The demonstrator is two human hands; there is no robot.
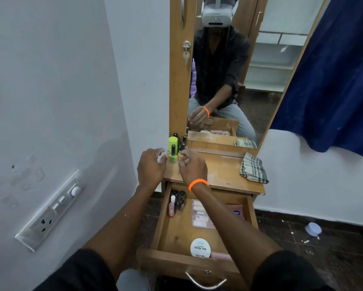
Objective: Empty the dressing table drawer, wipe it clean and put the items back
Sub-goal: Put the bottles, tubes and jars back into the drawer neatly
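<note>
The emptying stage looks only partly done. The drawer (177, 232) stands pulled well out below the tabletop (222, 171), and much is left inside it: a cluster of small bottles (176, 201) stands in the far left corner, a clear pouch of pinkish items (200, 214) lies toward the back, a pink packet (235, 211) sits by the right wall, and a round white nail polish remover tub (200, 248) lies at the near end beside a pale pink thing that is mostly hidden. On the tabletop's far left corner, next to the mirror frame, a green bottle (173, 143) and a few dark nail polish bottles (183, 141) are grouped; these are probably the first things lifted out. Both hands are up at that group. The left hand (151, 166) is spread, fingers apart, just beside the green bottle and holding nothing that can be seen. The right hand (192, 166), with an orange band on the wrist, has its fingers curled close to the bottles; whether it pinches a small item I cannot tell. A checked cloth (253, 168) lies folded on the right side of the tabletop, apparently untouched, so wiping does not seem begun. By this reckoning most of the unloading, all of the wiping and the whole return of items remain ahead.
</note>
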